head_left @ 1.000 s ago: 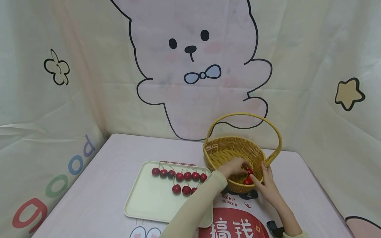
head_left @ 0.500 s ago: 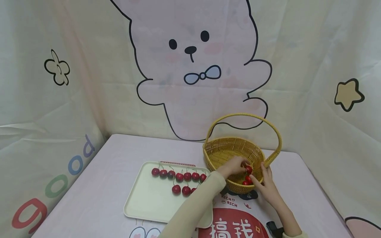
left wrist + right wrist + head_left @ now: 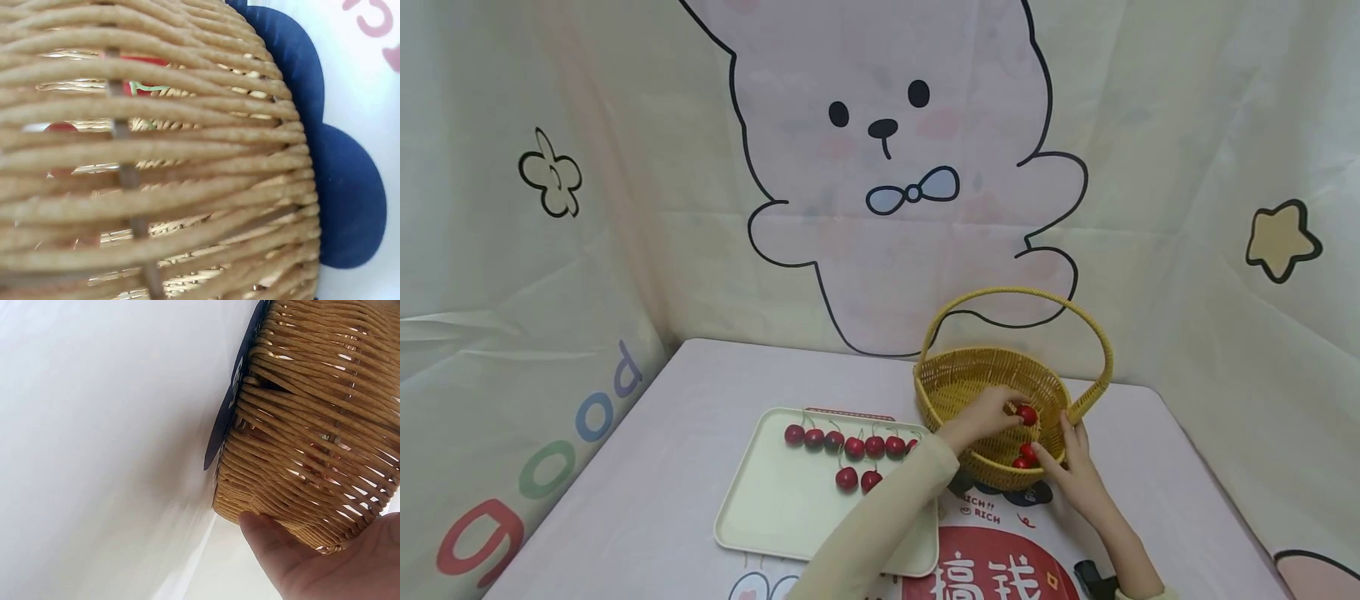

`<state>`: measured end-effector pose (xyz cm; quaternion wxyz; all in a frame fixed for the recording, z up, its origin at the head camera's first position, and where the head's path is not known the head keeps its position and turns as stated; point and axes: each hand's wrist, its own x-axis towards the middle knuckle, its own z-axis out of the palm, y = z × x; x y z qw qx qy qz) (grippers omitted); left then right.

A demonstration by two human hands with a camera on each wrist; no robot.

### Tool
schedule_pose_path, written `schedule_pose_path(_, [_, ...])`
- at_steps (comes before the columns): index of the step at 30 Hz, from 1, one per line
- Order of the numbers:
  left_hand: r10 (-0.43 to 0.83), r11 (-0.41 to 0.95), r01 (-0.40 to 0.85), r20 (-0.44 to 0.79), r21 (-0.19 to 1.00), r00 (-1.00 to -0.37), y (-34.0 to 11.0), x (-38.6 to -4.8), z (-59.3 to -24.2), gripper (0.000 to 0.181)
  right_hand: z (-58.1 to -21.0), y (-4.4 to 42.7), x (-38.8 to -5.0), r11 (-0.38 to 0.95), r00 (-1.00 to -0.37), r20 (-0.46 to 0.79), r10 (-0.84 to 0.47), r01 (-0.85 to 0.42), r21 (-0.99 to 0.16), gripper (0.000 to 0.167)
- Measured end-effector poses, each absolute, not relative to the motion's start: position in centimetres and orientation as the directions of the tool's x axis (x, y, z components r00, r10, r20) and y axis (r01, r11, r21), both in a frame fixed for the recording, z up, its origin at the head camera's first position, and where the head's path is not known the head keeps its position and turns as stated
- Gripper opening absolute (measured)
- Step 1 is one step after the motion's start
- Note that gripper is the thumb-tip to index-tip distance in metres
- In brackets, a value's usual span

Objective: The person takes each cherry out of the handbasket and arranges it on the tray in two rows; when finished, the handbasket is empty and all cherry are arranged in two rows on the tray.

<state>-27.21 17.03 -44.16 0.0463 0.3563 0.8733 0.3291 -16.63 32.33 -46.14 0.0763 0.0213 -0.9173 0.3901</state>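
Observation:
My left hand point(image 3: 988, 414) reaches over the front rim of a yellow woven basket point(image 3: 951, 367) and pinches a red cherry point(image 3: 1027, 414) inside it. More red cherries point(image 3: 1027, 451) lie near the basket's front right wall. With my right hand point(image 3: 1082, 479) I grip the basket's right front rim; in the right wrist view a finger point(image 3: 265, 540) presses the outer weave. Dark red cherries point(image 3: 854, 448) with stems lie in two rows on a cream tray point(image 3: 782, 512); my left sleeve hides some. The left wrist view is filled by basket weave point(image 3: 187, 150), the hand hidden.
An arched handle point(image 3: 1011, 291) rises over the basket. The tray stands left of the basket on a white table point(image 3: 625, 500) with printed designs. A black strap point(image 3: 1093, 577) is on the right wrist. Cloth walls with drawings enclose the back and sides.
My left hand has moved slightly up and away, lifting the pinched cherry apart from those lower in the basket. My right hand stays on the rim.

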Motion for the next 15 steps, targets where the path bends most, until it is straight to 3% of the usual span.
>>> schedule_pose_path(15, [0.630, 0.397, 0.573, 0.241, 0.718, -0.739, 15.0, -26.4, -43.6, 0.032, -46.1, 32.3, -16.6, 0.702, -0.988, 0.151, 0.028, -0.088, -0.707, 0.085])
